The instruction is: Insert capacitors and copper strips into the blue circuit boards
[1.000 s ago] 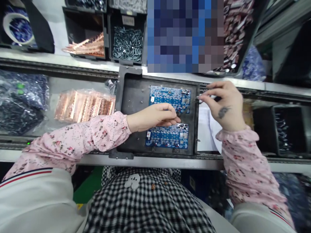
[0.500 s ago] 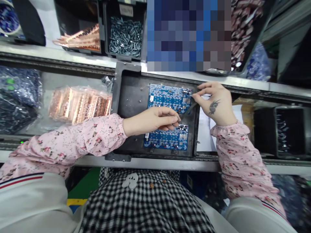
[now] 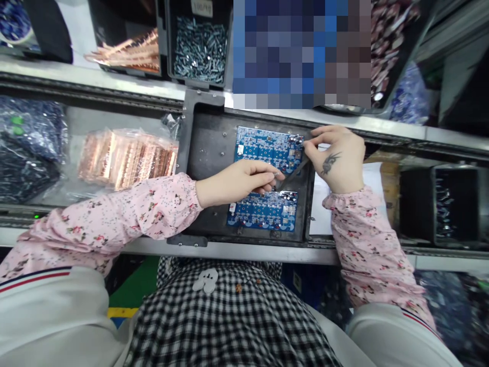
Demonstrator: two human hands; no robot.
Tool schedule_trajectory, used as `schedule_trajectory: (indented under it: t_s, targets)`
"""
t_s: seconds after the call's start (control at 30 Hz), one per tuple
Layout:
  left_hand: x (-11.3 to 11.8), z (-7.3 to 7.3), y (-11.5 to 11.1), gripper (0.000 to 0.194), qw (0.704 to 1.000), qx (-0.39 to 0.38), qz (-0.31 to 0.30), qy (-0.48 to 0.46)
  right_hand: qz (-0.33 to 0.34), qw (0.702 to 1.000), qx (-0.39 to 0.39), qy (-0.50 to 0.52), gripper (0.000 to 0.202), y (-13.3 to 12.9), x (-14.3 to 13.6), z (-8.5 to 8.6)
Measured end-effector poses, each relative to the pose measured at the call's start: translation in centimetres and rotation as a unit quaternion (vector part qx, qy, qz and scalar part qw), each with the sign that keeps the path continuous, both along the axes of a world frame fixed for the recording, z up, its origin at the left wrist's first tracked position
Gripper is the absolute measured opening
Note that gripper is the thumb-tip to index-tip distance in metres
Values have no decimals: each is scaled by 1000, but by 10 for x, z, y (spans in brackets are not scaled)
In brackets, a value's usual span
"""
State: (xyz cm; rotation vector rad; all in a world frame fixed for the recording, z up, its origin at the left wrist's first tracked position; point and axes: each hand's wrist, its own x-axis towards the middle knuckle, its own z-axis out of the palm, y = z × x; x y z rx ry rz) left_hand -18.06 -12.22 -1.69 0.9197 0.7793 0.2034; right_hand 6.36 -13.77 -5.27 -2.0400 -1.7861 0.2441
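Left hand (image 3: 248,181) pinched on tiny silvery part (image 3: 275,175), right hand (image 3: 336,159) by upper blue rectangular circuit board (image 3: 263,144), can't tell right grip

Black tray (image 3: 208,137): open floor left of the boards, passable from above behind the left sleeve (image 3: 164,204); upper board (image 3: 263,145) and lower board (image 3: 260,211): space between partly blocked by left hand (image 3: 257,178); tray's right wall: rear part overhung by right hand (image 3: 334,158); narrow opening between the hands; rear approach: obstructed by pin bin (image 3: 200,51).
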Motion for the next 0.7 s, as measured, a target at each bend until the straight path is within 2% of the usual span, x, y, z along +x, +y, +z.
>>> schedule_trajectory:
  t_s: [0.13,0.23,0.3,0.43,0.53,0.6,0.63,0.67,0.7]
  targets:
    - [0,0,1,21,1000,16,2,5,-1,999,0,-33,14,3,-6,1]
    - [0,0,3,23,999,51,-4,12,37,997,-12,-74,16,1,-11,7]
    - [0,-1,4,23,997,74,-7,11,67,995,12,-71,15,-8,-17,14]
    - [0,-5,-3,23,994,108,-24,-2,153,983,63,81,18,-43,-41,36]
    - [0,-4,-9,21,983,154,-103,-12,163,969,45,178,10,-73,-54,47]
    - [-4,2,0,17,952,254,-171,6,127,973,50,187,9,-91,-52,46]
    - [-7,5,11,16,926,332,-177,39,107,977,59,176,7,-99,-49,43]
    - [-11,9,27,15,892,415,-154,89,89,981,70,159,6,-107,-44,38]
    - [-15,13,47,16,852,490,-102,153,73,985,82,137,5,-114,-40,31]
